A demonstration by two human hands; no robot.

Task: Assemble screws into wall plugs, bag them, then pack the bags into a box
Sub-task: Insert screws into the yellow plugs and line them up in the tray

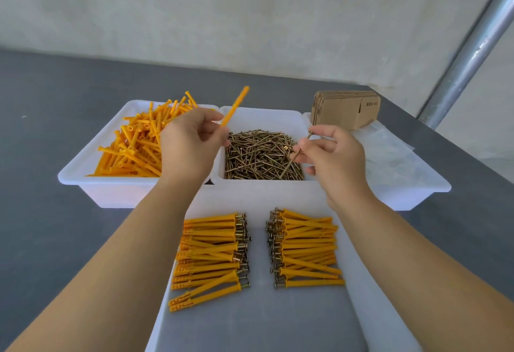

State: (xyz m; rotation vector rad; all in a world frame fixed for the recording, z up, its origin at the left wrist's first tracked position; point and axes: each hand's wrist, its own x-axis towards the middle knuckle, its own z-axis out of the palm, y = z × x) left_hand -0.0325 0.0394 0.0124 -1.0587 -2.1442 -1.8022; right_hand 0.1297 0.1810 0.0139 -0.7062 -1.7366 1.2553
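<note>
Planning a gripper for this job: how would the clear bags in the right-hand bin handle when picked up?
The clear bags look thin and glossy, so they are probably floppy and slippery. They lie overlapped in the right bin, so several may lift together. Likely very light.

I see a dark grey desk (55, 96) against a pale wall (222, 4). A metal pole (472, 54) slants at my far right.

Bare tray floor (257, 254) between assembled rows; bins (264, 185) crowd behind.

Both forearms are bare to each hand (189, 143), with no sleeves, gloves or jewellery.
</note>
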